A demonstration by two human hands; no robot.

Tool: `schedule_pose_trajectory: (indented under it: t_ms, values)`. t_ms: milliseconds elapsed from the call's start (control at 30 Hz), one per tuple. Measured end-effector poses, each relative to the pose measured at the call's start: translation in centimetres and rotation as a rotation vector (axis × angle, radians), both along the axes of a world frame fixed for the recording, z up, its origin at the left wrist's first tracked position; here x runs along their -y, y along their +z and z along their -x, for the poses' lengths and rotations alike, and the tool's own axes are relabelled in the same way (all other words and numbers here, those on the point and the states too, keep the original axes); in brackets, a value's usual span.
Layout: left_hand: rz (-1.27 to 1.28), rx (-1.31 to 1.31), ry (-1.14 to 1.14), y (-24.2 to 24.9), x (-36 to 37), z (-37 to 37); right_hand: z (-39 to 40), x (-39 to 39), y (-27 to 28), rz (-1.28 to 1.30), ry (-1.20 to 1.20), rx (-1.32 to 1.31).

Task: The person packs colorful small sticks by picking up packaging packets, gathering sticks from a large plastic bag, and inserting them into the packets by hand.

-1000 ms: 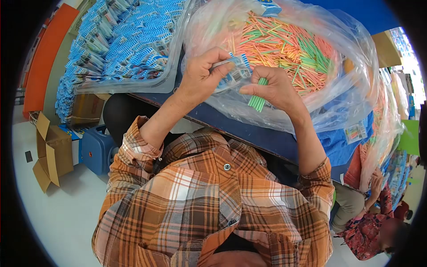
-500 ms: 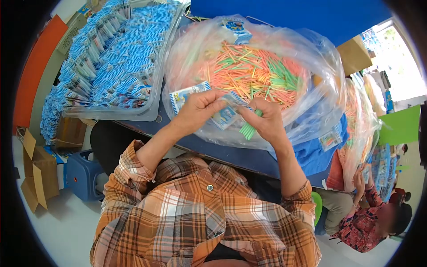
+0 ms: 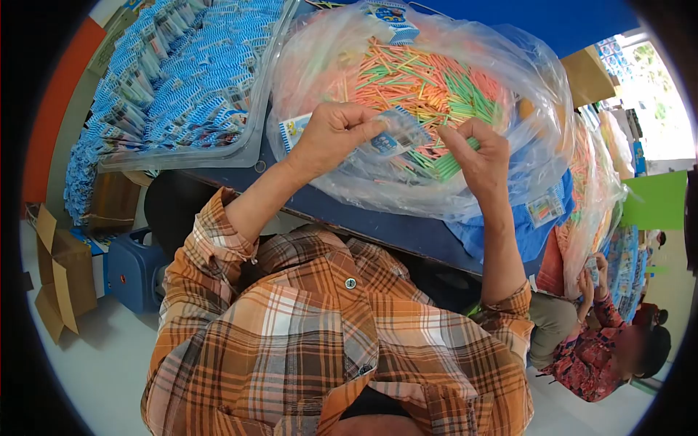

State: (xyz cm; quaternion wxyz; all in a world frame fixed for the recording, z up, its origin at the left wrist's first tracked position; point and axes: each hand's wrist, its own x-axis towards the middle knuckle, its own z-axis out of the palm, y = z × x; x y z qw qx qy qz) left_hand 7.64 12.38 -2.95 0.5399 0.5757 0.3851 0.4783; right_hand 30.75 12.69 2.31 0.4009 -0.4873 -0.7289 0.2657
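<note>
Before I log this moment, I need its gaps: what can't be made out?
Head view:
Number of held green sticks: the right hand partly covers them.
Fine print on the packet in the left hand: too small.
Far end of the clear tray: cut off by top edge.

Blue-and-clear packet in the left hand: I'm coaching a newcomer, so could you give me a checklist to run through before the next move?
1. Packet pinched by the left hand: ok.
2. Packet's mouth open: cannot tell.
3. Green sticks held in the right hand: ok.
4. Stick count: cannot tell, the hand covers part of the bunch.
5. Large plastic bag open, with loose sticks exposed: ok.
</note>
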Motion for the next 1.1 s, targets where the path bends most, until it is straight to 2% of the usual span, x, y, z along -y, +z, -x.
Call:
schedule_pose_trajectory:
  t_ms: [33, 133, 233, 367, 433, 533, 767, 867, 967, 1100]
  values:
    - [0.041, 0.005, -0.019, 0.5, 0.0, -0.1, 0.0, -0.2, 0.1, 0.024, 0.028, -0.051]
    - [0.066, 0.072, -0.036, 0.3, -0.2, -0.2, -0.4, -0.2, -1.2, 0.061, 0.032, 0.020]
    - [-0.014, -0.005, 0.002, 0.3, -0.1, -0.3, -0.7, 0.4, -1.6, 0.076, 0.021, 0.098]
    - [-0.003, -0.068, -0.060, -1.5, -1.0, 0.4, -0.4, 0.5, -0.3, 0.122, 0.037, -0.083]
    - [-0.014, -0.064, -0.090, -0.7, -0.8, 0.4, -0.4, 0.1, 0.3, 0.155, 0.046, -0.172]
    - [0.147, 0.090, -0.077, 0.5, -0.5, -0.4, -0.7, -0.1, 0.0, 0.139, 0.054, -0.144]
    - [0.040, 0.008, -0.071, 0.2, -0.8, -0.4, -0.9, 1.0, -1.2, 0.208, 0.061, -0.065]
    - [0.072, 0.023, -0.079, -0.7, -1.2, -0.2, -0.7, 1.4, -1.4, 0.279, 0.069, -0.141]
    - [0.106, -0.004, -0.082, -1.0, -0.9, -0.6, -0.1, 0.7, 0.0, 0.144, 0.072, -0.187]
    - [0.086, -0.022, -0.096, -0.3, -0.6, -1.3, 1.2, -0.2, 1.0, 0.344, 0.047, -0.295]
